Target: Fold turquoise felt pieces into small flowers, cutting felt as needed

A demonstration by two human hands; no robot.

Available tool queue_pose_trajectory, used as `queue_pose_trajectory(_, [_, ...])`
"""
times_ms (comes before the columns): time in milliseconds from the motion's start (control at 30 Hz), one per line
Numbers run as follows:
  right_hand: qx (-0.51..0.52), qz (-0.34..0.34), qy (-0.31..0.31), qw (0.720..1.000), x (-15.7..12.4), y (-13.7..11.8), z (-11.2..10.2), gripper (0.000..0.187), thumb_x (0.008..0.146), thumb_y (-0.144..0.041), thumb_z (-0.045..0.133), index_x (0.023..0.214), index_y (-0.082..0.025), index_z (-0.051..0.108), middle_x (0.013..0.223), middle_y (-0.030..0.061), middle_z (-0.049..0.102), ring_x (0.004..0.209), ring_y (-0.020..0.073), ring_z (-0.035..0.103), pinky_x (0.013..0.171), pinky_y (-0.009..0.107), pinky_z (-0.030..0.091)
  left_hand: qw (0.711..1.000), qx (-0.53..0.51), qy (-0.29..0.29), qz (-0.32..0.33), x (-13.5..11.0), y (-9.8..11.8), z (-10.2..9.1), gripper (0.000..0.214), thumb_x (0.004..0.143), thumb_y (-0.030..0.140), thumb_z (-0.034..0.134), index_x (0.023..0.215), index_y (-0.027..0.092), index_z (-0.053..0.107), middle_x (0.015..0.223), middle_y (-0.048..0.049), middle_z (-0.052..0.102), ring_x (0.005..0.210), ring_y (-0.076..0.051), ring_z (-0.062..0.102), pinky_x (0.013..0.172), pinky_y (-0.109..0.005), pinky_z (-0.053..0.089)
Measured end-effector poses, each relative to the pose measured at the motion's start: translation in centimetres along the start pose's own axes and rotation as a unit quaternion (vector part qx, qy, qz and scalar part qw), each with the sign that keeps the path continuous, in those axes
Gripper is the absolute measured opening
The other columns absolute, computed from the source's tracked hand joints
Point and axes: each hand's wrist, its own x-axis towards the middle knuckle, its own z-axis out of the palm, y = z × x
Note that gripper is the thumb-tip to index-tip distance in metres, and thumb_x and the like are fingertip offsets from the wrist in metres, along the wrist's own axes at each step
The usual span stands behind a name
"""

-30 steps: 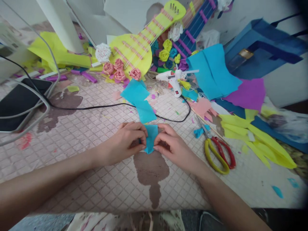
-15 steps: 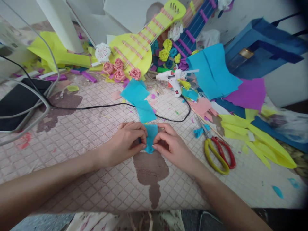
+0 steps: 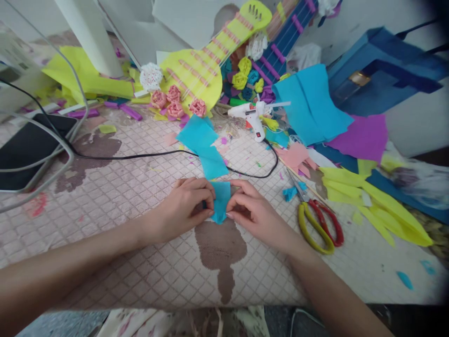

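Note:
My left hand [image 3: 182,208] and my right hand [image 3: 257,213] meet over the pink quilted cloth [image 3: 147,262] and pinch a small folded piece of turquoise paper [image 3: 220,202] between their fingertips. The fingers of both hands are curled closed on the paper from either side. Just beyond it lies a longer turquoise paper strip [image 3: 205,147] crossed by a black cable [image 3: 140,156].
Yellow and red scissors [image 3: 317,224] lie right of my right hand. A white glue gun [image 3: 254,114], a yellow paper guitar [image 3: 206,61] with pink paper roses [image 3: 173,104], loose turquoise [image 3: 308,103], purple and yellow sheets and a blue bag [image 3: 382,65] crowd the back. A black tablet [image 3: 28,150] lies left.
Both hands stay on the turquoise piece; the fingertips have shifted only slightly as they press it.

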Motion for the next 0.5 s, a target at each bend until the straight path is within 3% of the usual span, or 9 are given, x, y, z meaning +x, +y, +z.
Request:
queue_pose_trajectory(233, [-0.026, 0.003, 0.05, 0.998, 0.1, -0.2, 1.3, 0.012, 0.083, -0.009, 0.055, 0.082, -0.021, 0.055, 0.124, 0.0088, 0.045, 0.115, 0.0217, 0.05, 0.092, 0.04, 0.045, 1.0, 0.002, 0.0, 0.003, 0.2, 0.1, 0.1, 0.006, 0.083, 0.015, 0.056, 0.078, 0.017, 0.058, 0.098, -0.0034, 0.06, 0.096, -0.02, 0.055, 0.09, -0.041, 0.035])
queue_pose_trajectory(500, [-0.008, 0.009, 0.028, 1.0, -0.1, 0.0, 0.8, 0.011, 0.084, -0.01, 0.055, 0.084, -0.021, 0.056, 0.128, 0.0088, 0.043, 0.118, 0.0219, 0.048, 0.093, 0.039, 0.045, 1.0, 0.004, 0.007, -0.011, 0.2, 0.2, 0.3, 0.006, 0.082, 0.015, 0.058, 0.076, 0.018, 0.059, 0.098, -0.0035, 0.061, 0.096, -0.021, 0.055, 0.091, -0.042, 0.036])
